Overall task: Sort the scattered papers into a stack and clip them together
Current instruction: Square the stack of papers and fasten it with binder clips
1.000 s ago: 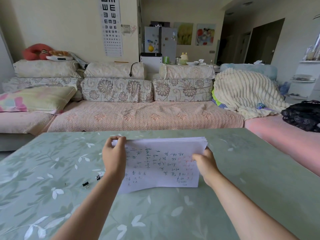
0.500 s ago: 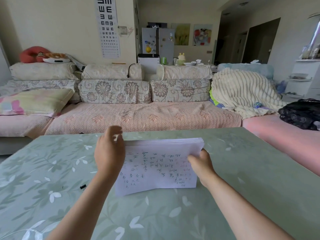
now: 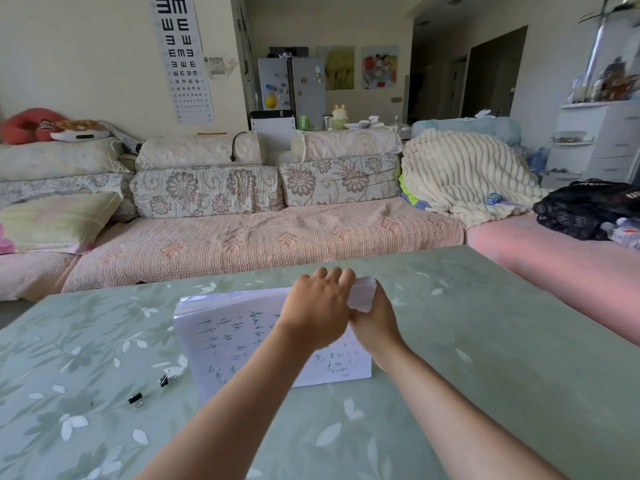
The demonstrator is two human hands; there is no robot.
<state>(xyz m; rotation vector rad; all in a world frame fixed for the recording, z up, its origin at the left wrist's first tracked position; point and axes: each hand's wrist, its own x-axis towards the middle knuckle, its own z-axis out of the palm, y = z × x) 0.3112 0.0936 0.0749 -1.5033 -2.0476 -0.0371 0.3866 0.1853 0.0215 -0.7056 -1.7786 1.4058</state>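
**A:** Item one, stack of papers [image 3: 235,327]. Location?

**B:** Standing on its lower edge on the table [image 3: 485,341], leaning back, written face toward the wearer. The top edges look fanned rather than flush.

**A:** Hazards, listed.

**B:** One: both hands crowd the upper right corner, so the left side is unsupported and sheets there may splay or slide out. Two: the lower edge could skid on the smooth tabletop. Three: clipping before the edges are squared would likely lock in a crooked stack.

**A:** Item two, binder clips?

**B:** Two, black: one [image 3: 165,380] just left of the stack's lower corner, another [image 3: 135,398] farther left. Both lie loose, neither is touched.

**A:** Left hand [image 3: 315,303], pose?

**B:** Reaches across the sheet face, back to camera, fingers laid over the top edge. The thumb is hidden, so I cannot tell whether it pinches.

**A:** Right hand [image 3: 375,322]?

**B:** Beside the left and touching it, pinching the right edge near the top.
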